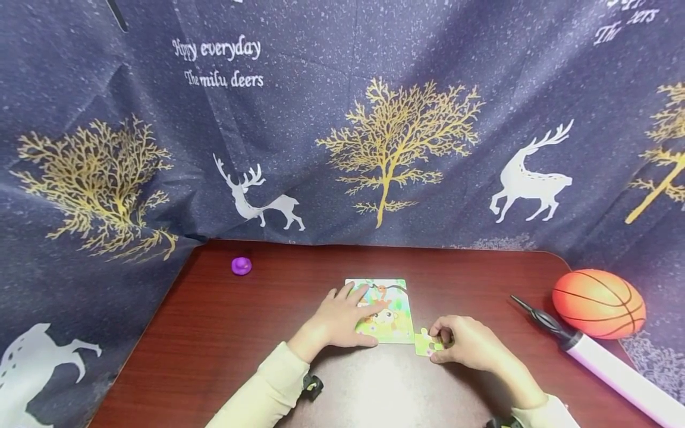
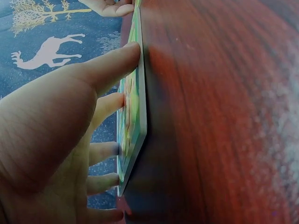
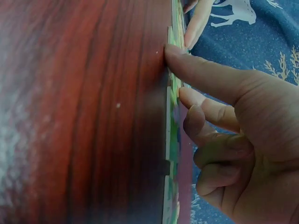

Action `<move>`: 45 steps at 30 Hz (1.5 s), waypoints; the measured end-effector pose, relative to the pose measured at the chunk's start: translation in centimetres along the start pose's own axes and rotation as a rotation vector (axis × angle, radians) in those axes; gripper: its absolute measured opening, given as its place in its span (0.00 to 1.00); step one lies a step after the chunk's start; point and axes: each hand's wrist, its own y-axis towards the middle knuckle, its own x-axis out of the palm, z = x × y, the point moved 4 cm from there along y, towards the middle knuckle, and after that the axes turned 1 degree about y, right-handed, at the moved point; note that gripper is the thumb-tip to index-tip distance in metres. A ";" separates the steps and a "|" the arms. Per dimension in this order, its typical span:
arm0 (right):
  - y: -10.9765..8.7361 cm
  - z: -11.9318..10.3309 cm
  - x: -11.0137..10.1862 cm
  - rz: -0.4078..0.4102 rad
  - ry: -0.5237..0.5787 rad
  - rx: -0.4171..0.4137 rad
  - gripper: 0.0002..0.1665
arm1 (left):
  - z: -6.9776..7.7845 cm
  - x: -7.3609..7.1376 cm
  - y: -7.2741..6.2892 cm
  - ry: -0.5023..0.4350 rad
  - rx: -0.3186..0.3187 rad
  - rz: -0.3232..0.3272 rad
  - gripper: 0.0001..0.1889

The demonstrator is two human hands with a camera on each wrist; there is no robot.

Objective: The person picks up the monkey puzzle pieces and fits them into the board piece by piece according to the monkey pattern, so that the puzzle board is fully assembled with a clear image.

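In the head view, your left hand (image 1: 342,318) lies with fingers spread over the 9 o'clock side of the puzzle board (image 1: 396,330), on the counter (image 1: 257,333). That looks a sound anchor; press evenly. Your right hand (image 1: 467,342) pinches a puzzle piece (image 1: 423,345) at the board's 4 o'clock; a light grip by the rim should suit such a thin part.

In the left wrist view, your thumb tip rests on the board's near edge and your fingers reach over its face; sharing the pressure between them should stop any sliding. The right hand shows toward 11 o'clock.

In the right wrist view, your thumb and forefinger sit low, with the left hand beyond toward 1 o'clock. Whether piece and board touch, you cannot tell edge-on; best hold the piece level, so no tab bends.
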 end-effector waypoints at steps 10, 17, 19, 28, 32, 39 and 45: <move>-0.4 -0.2 0.0 0.041 -0.024 0.021 0.25 | 0.0 0.4 0.1 0.012 0.011 -0.006 0.43; -0.8 -0.5 0.2 0.095 -0.017 -0.007 0.24 | 0.0 0.4 -0.2 0.026 0.052 0.030 0.44; -0.8 -0.6 0.3 0.103 -0.018 -0.021 0.24 | -0.2 0.3 -0.5 0.015 0.066 0.042 0.45; -0.7 -0.5 0.4 0.077 0.110 -0.072 0.22 | -2.5 -0.5 -2.3 -0.075 0.129 0.081 0.38; -0.6 -0.5 0.3 0.077 0.165 -0.086 0.17 | -3.7 -0.4 -3.0 -0.087 0.125 0.083 0.38; -0.3 -0.8 0.3 0.039 0.264 -0.093 0.08 | -4.3 -0.3 -3.8 -0.149 0.110 0.046 0.38; 0.3 -1.2 1.0 -0.005 0.418 -0.069 0.04 | -4.3 -0.2 -3.9 -0.127 0.112 0.062 0.38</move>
